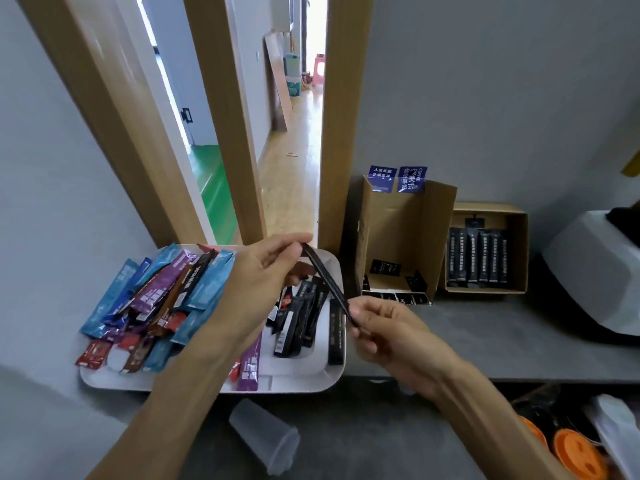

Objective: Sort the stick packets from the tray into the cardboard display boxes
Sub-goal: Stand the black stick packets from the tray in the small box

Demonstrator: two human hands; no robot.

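A white tray (298, 379) sits on the grey counter, heaped with blue, purple, brown and red stick packets (162, 299) on its left and black ones (298, 317) on its right. Above the tray I hold one black stick packet (325, 277) between both hands. My left hand (266, 271) pinches its upper end and my right hand (381, 327) pinches its lower end. An upright cardboard display box (408, 237) stands right of the tray with a few black packets at its bottom. A lower cardboard box (519, 247) further right holds a row of black packets (478, 261).
A clear plastic cup (266, 438) lies on its side below the tray. A white appliance (595, 271) stands at the right edge. Orange lids (571, 452) lie at the bottom right. An open doorway (277, 133) is behind the tray.
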